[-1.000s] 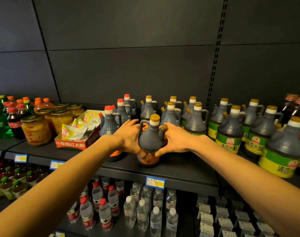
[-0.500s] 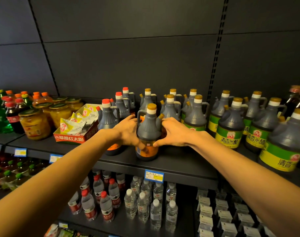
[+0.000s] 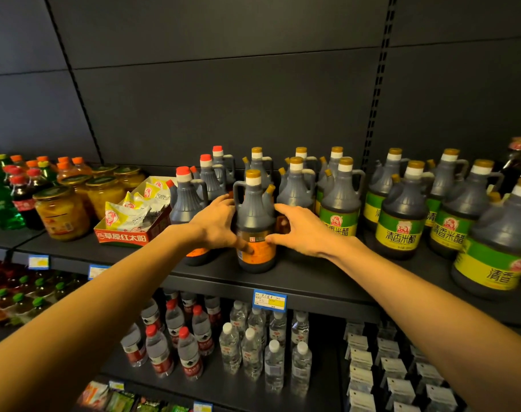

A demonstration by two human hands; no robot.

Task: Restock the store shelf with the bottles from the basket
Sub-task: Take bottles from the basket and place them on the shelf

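both hands, left hand (image 3: 216, 226) and right hand (image 3: 302, 230), clasp the upright orange-labelled bottle (image 3: 255, 230) on the shelf (image 3: 298, 278).

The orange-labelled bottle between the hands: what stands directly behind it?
Behind the orange-labelled bottle, held by the left hand and right hand, stands a yellow-capped bottle, only its neck and handle visible. Its body and label are covered.

on the top shelf (image 3: 298, 281) stand three red-capped jugs (image 3: 186, 200), seven gold-capped jugs with green labels (image 3: 402, 215) on the right, and five glass jars of yellow fruit (image 3: 61, 214). one red carton of snack packets (image 3: 128, 230) sits between.
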